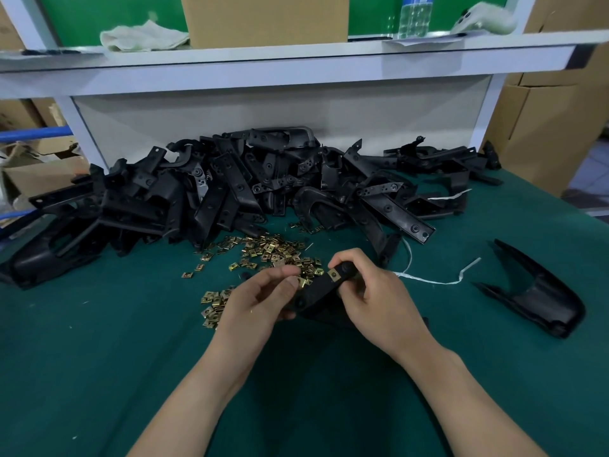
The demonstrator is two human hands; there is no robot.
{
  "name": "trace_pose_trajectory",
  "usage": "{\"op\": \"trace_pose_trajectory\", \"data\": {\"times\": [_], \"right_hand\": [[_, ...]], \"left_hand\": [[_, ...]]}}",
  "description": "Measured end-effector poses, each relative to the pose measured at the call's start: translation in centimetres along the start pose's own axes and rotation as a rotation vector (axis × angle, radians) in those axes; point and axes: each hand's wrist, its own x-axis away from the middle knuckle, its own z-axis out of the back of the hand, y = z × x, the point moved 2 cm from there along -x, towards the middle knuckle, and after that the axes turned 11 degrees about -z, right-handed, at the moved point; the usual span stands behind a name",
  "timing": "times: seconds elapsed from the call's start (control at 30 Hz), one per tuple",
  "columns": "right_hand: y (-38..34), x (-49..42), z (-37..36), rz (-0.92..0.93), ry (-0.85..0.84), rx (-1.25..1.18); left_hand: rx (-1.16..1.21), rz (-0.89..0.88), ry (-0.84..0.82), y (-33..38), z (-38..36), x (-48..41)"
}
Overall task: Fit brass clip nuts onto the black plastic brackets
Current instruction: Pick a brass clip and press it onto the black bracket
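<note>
Brass shows at 2 spots on the work in hand. 1 fitted clip nut (334,275) already sits over a tab at the far end of the held bracket (316,293). A second clip nut (302,282) is pinched between thumb and forefinger of the left hand (263,298), just beside the bracket's left edge. The other left fingers curl loosely beneath.

The right hand (372,291) grips the bracket's far end with its fingers curled round it, which seems meant to steady the part and present its next tab to the incoming nut.

Both hands work over the near middle of the green mat (99,357), so the loose clip nuts (270,250) scattered just beyond are within easy reach. A smaller heap (213,305) lies just left of the left hand.

Farther off, the pile of brackets (230,189) lies against the white back panel, likely the unfinished stock. 1 separate bracket (540,298) lies alone well to the right, perhaps set aside as done, though no brass can be made out on it.

I judge the step in hand to be sliding the pinched nut onto the bracket's edge.
</note>
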Motion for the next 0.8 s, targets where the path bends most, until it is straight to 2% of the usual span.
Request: {"op": "trace_pose_trajectory", "data": {"times": [0.53,0.8], "right_hand": [[0.0,-0.1,-0.1,0.004,0.014,0.000],[-0.4,0.0,0.4,-0.005,0.091,0.001]], "left_hand": [[-0.052,0.007,-0.069,0.5,-0.4,0.3],[-0.188,-0.127,-0.131,1.2,-1.2,1.1]]}}
